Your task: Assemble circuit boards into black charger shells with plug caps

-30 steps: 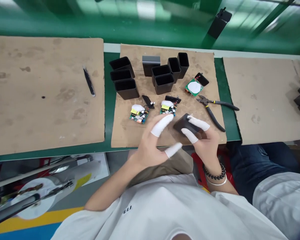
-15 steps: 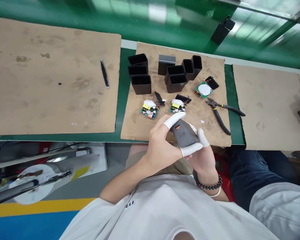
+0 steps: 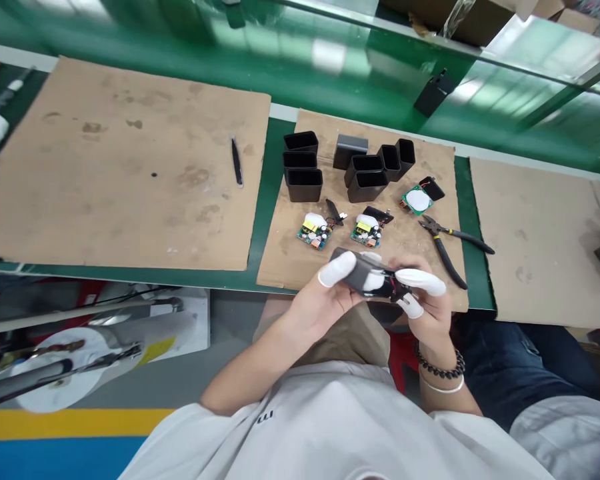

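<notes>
In front of my body, above the near edge of the cardboard, my left hand (image 3: 325, 293) is closed around a dark grey plastic housing (image 3: 361, 268). White finger cots cover its fingertips. My right hand (image 3: 429, 300), also in finger cots, pinches a black end cap (image 3: 403, 287) at the housing's right end. Thin red and dark wires show between cap and housing; the inside of the housing is hidden. Just beyond my hands lie two circuit boards (image 3: 314, 232) with yellow and white parts, each wired to a black cap.
Several open black housings (image 3: 304, 187) stand at the back of the cardboard mat (image 3: 280, 257). A third circuit board (image 3: 417, 200) and diagonal cutters (image 3: 437, 237) lie right. Tweezers (image 3: 237, 162) rest on the left cardboard. Another person's leg (image 3: 500, 367) is at the right.
The housing has turned onto its side, and the wired end cap now shows at its right end. My right hand has shifted right onto the cap. The camera view has swung slightly.
</notes>
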The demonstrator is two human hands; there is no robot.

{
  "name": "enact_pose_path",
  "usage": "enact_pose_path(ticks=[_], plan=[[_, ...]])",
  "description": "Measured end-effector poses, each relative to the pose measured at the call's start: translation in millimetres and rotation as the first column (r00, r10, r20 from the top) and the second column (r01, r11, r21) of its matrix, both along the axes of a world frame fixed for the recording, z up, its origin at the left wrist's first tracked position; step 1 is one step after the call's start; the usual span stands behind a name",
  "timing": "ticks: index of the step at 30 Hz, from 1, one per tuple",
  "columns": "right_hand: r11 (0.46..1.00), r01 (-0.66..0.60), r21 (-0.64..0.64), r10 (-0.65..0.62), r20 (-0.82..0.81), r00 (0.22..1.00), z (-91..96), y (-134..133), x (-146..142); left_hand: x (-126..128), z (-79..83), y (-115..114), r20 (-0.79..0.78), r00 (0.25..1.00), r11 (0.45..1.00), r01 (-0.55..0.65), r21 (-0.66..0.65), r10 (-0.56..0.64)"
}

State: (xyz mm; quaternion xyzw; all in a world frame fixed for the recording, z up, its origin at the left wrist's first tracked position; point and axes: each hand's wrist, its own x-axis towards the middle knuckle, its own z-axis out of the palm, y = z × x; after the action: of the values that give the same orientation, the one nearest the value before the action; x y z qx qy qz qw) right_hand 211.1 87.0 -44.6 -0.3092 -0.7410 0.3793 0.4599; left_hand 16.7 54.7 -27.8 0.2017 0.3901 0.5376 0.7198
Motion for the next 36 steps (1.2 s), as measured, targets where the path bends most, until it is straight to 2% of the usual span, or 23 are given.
enact_pose_path(ticks=[4, 6, 8, 10, 12, 13, 14, 15, 17, 18, 20, 22, 25, 28, 31, 33, 34, 35, 36], plan=[[0.986, -0.163, -0.040, 0.167, 0.125, 0.978, 26.2, 11.3, -3.8, -3.3, -7.8, -1.0, 0.181, 0.983, 0.985, 0.048, -0.166, -0.018], [0.985, -0.168, 0.026, 0.156, 0.250, 0.955, 42.5, 12.7, -11.2, -4.1, -8.1, -2.2, 0.241, 0.970, 0.988, 0.068, -0.137, -0.033], [0.973, -0.155, 0.171, 0.082, 0.371, 0.925, 58.9, 17.0, -21.3, -6.5, -7.6, -4.1, 0.241, 0.970, 0.998, 0.052, -0.038, -0.042], [0.941, -0.181, 0.286, 0.045, 0.424, 0.904, 75.3, 33.1, -32.4, -11.6, -9.0, -6.8, 0.136, 0.989, 0.994, 0.036, 0.100, -0.049], [0.929, -0.204, 0.310, 0.048, 0.445, 0.894, 91.1, 69.3, -44.9, -19.3, -14.5, -9.7, -0.131, 0.990, 0.969, -0.009, 0.248, 0.043], [0.935, -0.165, 0.313, 0.011, 0.439, 0.898, 97.9, 95.8, -52.4, -23.5, -19.0, -10.7, -0.307, 0.938, 0.942, -0.050, 0.333, 0.159], [0.939, -0.102, 0.328, -0.052, 0.431, 0.901, 103.4, 127.0, -61.2, -27.7, -24.4, -11.2, -0.465, 0.826, 0.896, -0.101, 0.433, 0.318], [0.939, -0.045, 0.340, -0.114, 0.433, 0.894, 107.2, 161.4, -71.2, -31.4, -30.2, -11.1, -0.569, 0.662, 0.829, -0.147, 0.540, 0.488], [0.939, 0.079, 0.336, -0.240, 0.471, 0.849, 108.8, 231.4, -94.5, -36.7, -41.3, -9.2, -0.601, 0.347, 0.675, -0.148, 0.723, 0.720], [0.941, 0.145, 0.305, -0.292, 0.519, 0.803, 106.8, 262.8, -106.7, -38.2, -45.7, -7.8, -0.574, 0.243, 0.610, -0.109, 0.785, 0.782], [0.946, 0.261, 0.191, -0.321, 0.638, 0.700, 98.4, 310.5, -129.3, -38.8, -51.1, -4.6, -0.515, 0.120, 0.520, -0.017, 0.854, 0.849], [0.948, 0.288, 0.137, -0.301, 0.680, 0.669, 87.8, 336.5, -145.7, -37.9, -52.7, -2.4, -0.481, 0.057, 0.478, 0.055, 0.877, 0.875], [0.965, 0.255, 0.061, -0.218, 0.727, 0.651, 79.5, 348.3, -153.0, -37.1, -51.6, -1.2, -0.499, 0.053, 0.495, 0.082, 0.865, 0.865], [0.983, 0.180, 0.017, -0.134, 0.736, 0.663, 90.4, 348.6, -133.4, -37.8, -51.5, -1.8, -0.523, 0.077, 0.517, 0.080, 0.852, 0.849], [0.998, -0.036, -0.045, 0.058, 0.738, 0.672, 108.2, 340.0, -90.5, -37.0, -54.9, -2.6, -0.535, 0.072, 0.528, 0.094, 0.844, 0.842], [0.964, -0.227, -0.135, 0.248, 0.756, 0.606, 111.0, 324.0, -59.5, -35.1, -58.6, -2.5, -0.542, 0.061, 0.536, 0.094, 0.839, 0.838], [0.953, -0.258, -0.156, 0.281, 0.768, 0.576, 108.3, 313.0, -46.3, -34.1, -60.5, -2.3, -0.543, 0.054, 0.537, 0.095, 0.838, 0.838], [0.962, -0.232, -0.145, 0.254, 0.785, 0.565, 103.5, 300.7, -35.3, -33.4, -62.2, -2.0, -0.542, 0.046, 0.536, 0.099, 0.838, 0.839], [0.983, -0.155, -0.103, 0.173, 0.806, 0.566, 97.5, 287.7, -26.7, -33.1, -63.4, -1.7, -0.542, 0.038, 0.535, 0.111, 0.837, 0.840]])
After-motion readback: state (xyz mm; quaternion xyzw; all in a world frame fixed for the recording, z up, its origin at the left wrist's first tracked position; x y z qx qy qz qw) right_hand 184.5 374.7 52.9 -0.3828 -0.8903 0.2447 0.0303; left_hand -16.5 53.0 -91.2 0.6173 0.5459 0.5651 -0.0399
